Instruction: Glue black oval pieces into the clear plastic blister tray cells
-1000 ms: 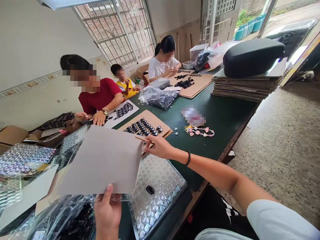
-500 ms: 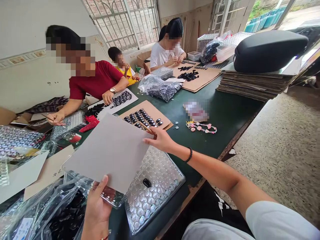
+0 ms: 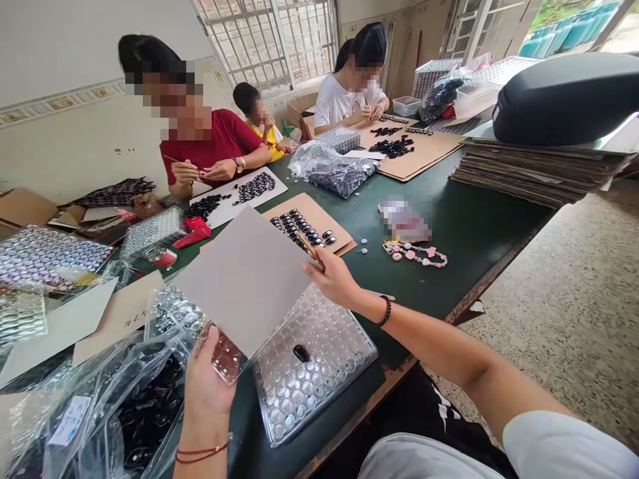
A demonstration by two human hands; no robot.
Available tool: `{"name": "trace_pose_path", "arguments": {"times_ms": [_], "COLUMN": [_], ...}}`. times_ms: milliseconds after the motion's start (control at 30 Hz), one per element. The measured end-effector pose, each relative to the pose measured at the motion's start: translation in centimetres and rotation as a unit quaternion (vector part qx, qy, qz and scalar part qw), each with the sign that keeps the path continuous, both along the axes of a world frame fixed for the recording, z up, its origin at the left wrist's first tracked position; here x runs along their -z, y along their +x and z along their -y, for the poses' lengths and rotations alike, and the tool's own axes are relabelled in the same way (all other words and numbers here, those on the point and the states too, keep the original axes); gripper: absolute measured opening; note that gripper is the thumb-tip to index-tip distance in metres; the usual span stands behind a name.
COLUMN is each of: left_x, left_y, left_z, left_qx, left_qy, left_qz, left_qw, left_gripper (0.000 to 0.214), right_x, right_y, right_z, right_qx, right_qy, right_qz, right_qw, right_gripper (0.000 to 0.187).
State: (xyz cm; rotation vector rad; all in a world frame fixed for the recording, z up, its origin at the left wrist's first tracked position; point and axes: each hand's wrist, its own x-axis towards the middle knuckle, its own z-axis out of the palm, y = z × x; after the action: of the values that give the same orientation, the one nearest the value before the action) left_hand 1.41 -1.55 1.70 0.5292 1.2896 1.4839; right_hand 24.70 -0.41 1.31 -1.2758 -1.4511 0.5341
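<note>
My left hand (image 3: 212, 376) is closed on the near corner of a clear plastic tray (image 3: 228, 356), thumb on top. A plain grey card sheet (image 3: 244, 279) lies over that tray, hiding most of it. At the card's right edge, my right hand (image 3: 333, 276) is closed around a thin wooden stick (image 3: 308, 246), fingertips against the card. Beneath them on the table rests a clear tray of round cells (image 3: 319, 346), with one glossy black oval piece (image 3: 301, 353) on it. Behind the card, a brown cardboard (image 3: 344, 241) carries rows of black oval pieces (image 3: 294, 223).
An open plastic bag of black pieces (image 3: 150, 419) stands at lower left. A phone (image 3: 405, 219) with a bead strap (image 3: 419, 254) lies on the green table (image 3: 429, 293). Stacked boards (image 3: 534, 169) support a black case (image 3: 564, 100). A person in red (image 3: 219, 143) and others sit across.
The card and tray sit a little smaller and more tilted between my hands. The view has shifted left. Across the table, the person in red has brought both hands together.
</note>
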Motion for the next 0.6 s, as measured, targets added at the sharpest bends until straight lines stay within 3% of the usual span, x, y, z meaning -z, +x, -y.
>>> {"name": "trace_pose_path", "arguments": {"times_ms": [200, 333, 600], "left_x": [0.0, -0.05, -0.55], "left_y": [0.08, 0.11, 0.33], "left_z": [0.52, 0.81, 1.03], "left_qx": [-0.006, 0.0, 0.029], "left_qy": [0.01, -0.002, -0.005], "left_qz": [-0.05, -0.073, -0.03], "left_qw": [0.999, 0.997, 0.999], "left_gripper": [0.016, 0.022, 0.018], "right_x": [0.16, 0.19, 0.2], "right_y": [-0.24, -0.37, -0.35], "right_z": [0.27, 0.62, 0.62], "right_qx": [-0.055, -0.05, -0.013], "right_qy": [-0.019, -0.013, -0.01], "right_qz": [0.056, 0.103, 0.16], "right_qw": [0.997, 0.993, 0.987], "right_gripper": [0.033, 0.032, 0.026]}}
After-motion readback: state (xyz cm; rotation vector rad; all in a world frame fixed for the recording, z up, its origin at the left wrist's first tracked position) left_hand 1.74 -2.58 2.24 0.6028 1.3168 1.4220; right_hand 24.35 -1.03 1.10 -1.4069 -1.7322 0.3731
